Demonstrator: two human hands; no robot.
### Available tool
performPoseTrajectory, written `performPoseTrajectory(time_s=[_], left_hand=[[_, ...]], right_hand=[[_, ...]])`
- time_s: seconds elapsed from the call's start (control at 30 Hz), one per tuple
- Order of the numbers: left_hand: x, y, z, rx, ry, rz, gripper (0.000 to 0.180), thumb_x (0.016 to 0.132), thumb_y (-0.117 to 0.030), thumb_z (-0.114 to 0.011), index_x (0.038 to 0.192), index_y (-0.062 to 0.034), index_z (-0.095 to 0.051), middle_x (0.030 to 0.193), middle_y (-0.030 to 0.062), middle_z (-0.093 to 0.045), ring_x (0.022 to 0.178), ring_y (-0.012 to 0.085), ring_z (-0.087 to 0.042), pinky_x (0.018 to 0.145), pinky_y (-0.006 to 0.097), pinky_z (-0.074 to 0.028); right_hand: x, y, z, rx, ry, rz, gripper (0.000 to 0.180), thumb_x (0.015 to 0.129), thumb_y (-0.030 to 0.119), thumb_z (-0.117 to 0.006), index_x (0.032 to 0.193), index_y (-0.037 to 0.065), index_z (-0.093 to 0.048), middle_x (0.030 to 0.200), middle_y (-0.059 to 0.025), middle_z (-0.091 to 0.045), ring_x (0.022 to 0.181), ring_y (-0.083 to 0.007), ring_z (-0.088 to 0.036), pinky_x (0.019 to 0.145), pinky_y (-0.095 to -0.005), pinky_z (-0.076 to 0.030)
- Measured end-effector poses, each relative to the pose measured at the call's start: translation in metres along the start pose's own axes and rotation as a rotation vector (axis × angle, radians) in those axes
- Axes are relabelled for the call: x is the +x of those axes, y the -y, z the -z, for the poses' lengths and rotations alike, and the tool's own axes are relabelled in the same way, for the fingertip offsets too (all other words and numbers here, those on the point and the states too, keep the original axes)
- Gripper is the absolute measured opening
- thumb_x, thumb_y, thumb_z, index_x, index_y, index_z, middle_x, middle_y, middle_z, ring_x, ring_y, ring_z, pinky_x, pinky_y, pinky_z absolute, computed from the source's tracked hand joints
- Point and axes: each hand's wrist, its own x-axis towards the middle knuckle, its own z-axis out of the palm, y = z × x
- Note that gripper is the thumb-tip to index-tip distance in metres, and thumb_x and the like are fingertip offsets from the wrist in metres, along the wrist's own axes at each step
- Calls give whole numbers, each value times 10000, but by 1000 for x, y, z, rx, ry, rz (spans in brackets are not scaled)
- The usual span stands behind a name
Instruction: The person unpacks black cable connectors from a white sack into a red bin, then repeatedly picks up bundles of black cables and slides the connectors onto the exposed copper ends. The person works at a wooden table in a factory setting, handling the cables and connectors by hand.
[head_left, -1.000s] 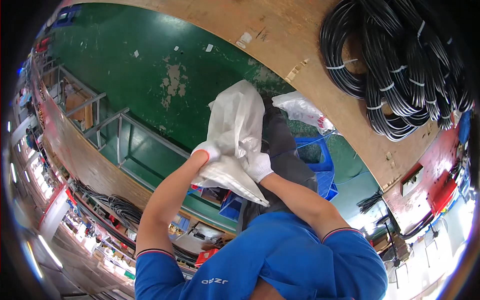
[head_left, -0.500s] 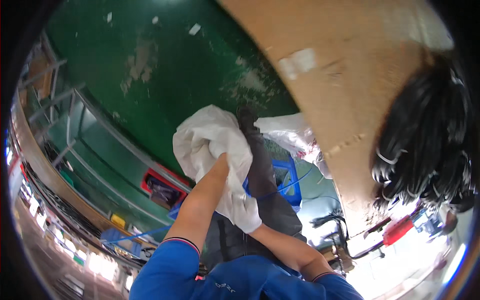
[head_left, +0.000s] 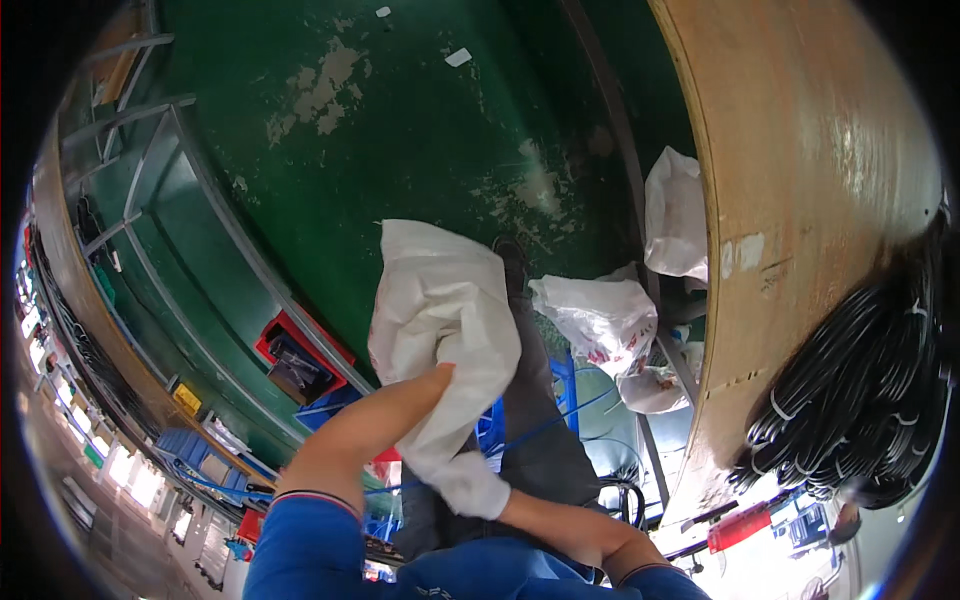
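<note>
the big white sack [head_left: 440, 265] hangs in front of the person, above the green floor [head_left: 450, 130] and up against the left side of one dark trouser leg [head_left: 535, 390]. it is soft and full of folds.

the left hand [head_left: 453, 351] is pushed into the folds in the middle of the sack. most of it is hidden, so i cannot tell how far open it is or if it has hold of anything. the right hand [head_left: 477, 487] wears a white glove. it looks closed, with the narrow near end of the sack bunched up in its grip.

to the right of the sack is a clear bag [head_left: 597, 312], with a white bag [head_left: 675, 215] past it. farther right of the sack is a wooden table [head_left: 800, 130] with loops of black cable [head_left: 850, 390] on it. to the left of the sack is a red bin [head_left: 325, 342], next to a metal frame [head_left: 222, 215].

i think the step in hand is sorting out the sack's folds from the middle. the next move seems to call for a firm right hand at the near end of the sack and a left hand that spreads the cloth gently, so it does not snag or twist.
</note>
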Motion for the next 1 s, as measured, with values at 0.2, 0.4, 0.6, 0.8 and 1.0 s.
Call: performPoseTrajectory(time_s=[0.2, 0.4, 0.6, 0.8, 1.0], left_hand=[[107, 23, 8, -35, -240, 120, 708, 983, -397, -605, 1550, -44, -371, 1386, 227, -580, 1140, 392, -700, 961, 489, -565], [110, 8, 46, -5, -300, -5, 638, 960, -355, -610, 1496, -46, -454, 1288, 240, -630, 1099, 401, -711, 948, 498, -566], [53, -110, 96, 72, -279, -448, 575, 937, -313, -616, 1442, -49, -537, 1190, 253, -680, 1059, 410, -722, 936, 507, -568], [-30, -213, 168, 436, -149, -768, 522, 914, -270, -622, 1388, -51, -620, 1091, 267, -729, 1018, 419, -733, 923, 516, -570], [-173, -174, 200, -104, -637, -837, 304, 890, -249, -626, 1111, -56, -706, 959, 223, -755, 869, 438, -728, 790, 558, -565]], right_hand=[[-2, 49, 34, -124, 222, 143, 318, 1007, 230, -556, 1216, 33, -694, 842, -140, -698, 773, -377, -696, 674, -463, -552], [-21, 54, 55, -150, -390, -87, 343, 1019, 180, -478, 1046, -21, -754, 810, -137, -741, 712, -269, -731, 634, -378, -546], [-25, 67, 58, 349, -1015, -68, 398, 1112, 297, -470, 1306, -17, -619, 1204, -127, -673, 1064, -219, -665, 888, -387, -545], [-5, 75, 158, 288, -1297, 22, 466, 1096, 303, -528, 1482, 44, -516, 1327, -112, -626, 1099, -211, -653, 876, -339, -545], [14, 10, 252, -104, -1250, -141, 475, 1054, 289, -561, 1445, 19, -581, 1434, -148, -609, 1266, -267, -599, 1043, -446, -508]])
